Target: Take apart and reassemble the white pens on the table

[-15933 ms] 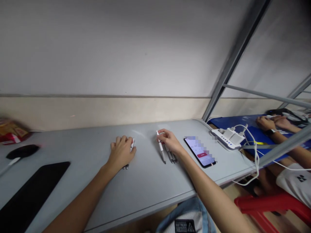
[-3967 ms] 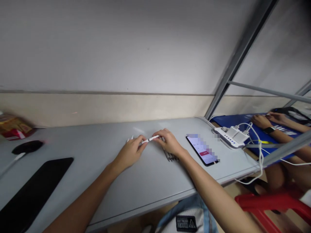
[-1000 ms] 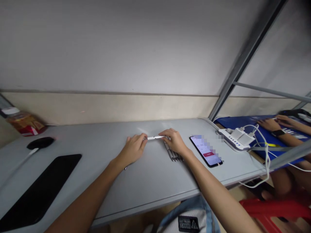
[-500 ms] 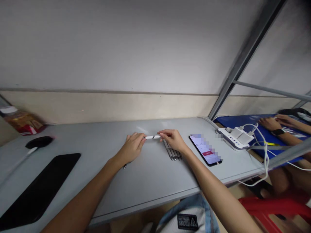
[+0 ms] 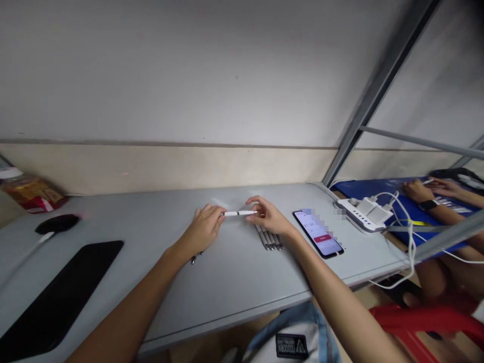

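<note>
My left hand (image 5: 205,227) is closed on the left end of a white pen (image 5: 236,214) with a dark band, held level just above the desk. My right hand (image 5: 269,216) has its thumb and curled fingers at the pen's right end, while the index finger is lifted off it. Under my right hand lie several grey pens (image 5: 269,239) side by side, their upper parts hidden by the hand. Dark pen tips (image 5: 193,260) poke out from beneath my left wrist; the rest of them is covered.
A lit phone (image 5: 318,234) lies right of my right arm, with a white power strip (image 5: 361,216) beyond it. At left are a black mat (image 5: 64,297), a black oval object (image 5: 56,223) and a jar (image 5: 32,191). Another person's hands (image 5: 418,191) work at the blue surface on the right.
My right index finger has risen and the fingers have spread, sliding slightly right along the pen, so more of its white end shows. My left hand keeps its grip.
</note>
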Available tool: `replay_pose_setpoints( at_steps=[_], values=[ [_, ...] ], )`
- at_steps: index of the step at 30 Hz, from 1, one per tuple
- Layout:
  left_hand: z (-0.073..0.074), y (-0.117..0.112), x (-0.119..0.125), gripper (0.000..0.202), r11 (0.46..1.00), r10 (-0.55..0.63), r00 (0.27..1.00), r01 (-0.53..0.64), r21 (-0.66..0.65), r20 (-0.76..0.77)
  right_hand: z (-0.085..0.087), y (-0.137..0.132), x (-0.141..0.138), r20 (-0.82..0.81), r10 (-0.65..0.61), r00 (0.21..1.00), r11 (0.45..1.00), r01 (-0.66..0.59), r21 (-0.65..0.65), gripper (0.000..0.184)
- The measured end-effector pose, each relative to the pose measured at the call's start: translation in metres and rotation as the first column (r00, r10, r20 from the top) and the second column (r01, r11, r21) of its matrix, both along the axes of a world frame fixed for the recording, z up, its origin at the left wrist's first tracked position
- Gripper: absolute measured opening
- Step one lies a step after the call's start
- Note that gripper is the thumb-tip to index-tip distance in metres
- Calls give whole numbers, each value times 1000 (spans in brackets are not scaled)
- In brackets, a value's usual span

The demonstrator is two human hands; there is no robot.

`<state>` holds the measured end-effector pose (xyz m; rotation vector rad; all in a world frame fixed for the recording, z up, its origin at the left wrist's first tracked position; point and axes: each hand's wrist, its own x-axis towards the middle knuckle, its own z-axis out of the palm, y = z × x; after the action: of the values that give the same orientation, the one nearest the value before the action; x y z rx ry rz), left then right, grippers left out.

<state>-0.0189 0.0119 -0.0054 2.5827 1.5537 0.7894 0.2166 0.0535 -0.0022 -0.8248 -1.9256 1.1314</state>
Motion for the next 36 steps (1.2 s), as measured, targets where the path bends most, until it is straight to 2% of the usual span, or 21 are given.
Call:
replay_pose_setpoints(
  at_steps=[2,5,7,9,11,14,17,19,22,25,28,32,36],
  values=[
    [1,-1,0,30,1000,-2,1000,2,-10,-2,0,0,0,24,-7,1000,1000,7,5,29],
    [3,-3,1,31,1000,-19,1000,19,-24,-3,1,0,1,77,-42,996,999,42,-2,40],
    [4,-4,1,32,1000,-12,1000,12,-27,-2,2,0,2,44,-44,998,999,43,30,33],
    [4,-4,1,31,1000,-3,1000,3,-27,-3,3,0,2,28,-15,1000,999,14,48,34],
    [4,-4,1,30,1000,-6,1000,6,-28,-5,2,0,2,71,8,997,1000,-9,6,32],
    [4,-4,1,29,999,-13,1000,13,-29,-12,1,-1,1,121,-22,992,999,27,-40,47],
    [3,-4,0,28,1000,-3,1000,3,-28,-22,2,-2,-1,56,-25,998,998,21,60,33],
    [2,-3,-1,28,1000,-2,1000,1,-28,-31,3,-4,-1,39,-3,999,993,-2,121,35],
    [0,0,-2,27,999,-19,999,17,-32,-38,3,-5,-2,104,-11,995,992,-2,125,25],
    [-2,2,-4,26,1000,0,999,0,-25,-32,2,-7,-3,190,-65,980,986,34,160,34],
    [-1,3,-6,26,999,17,999,-18,-40,-28,4,-9,-4,227,-127,966,959,61,276,32],
    [1,5,-9,25,993,-37,999,37,-113,3,8,-12,-7,198,-107,974,914,18,405,24],
    [2,5,-7,23,998,19,999,-22,-64,-49,7,-14,-10,260,-156,953,880,15,474,26]
  ],
)
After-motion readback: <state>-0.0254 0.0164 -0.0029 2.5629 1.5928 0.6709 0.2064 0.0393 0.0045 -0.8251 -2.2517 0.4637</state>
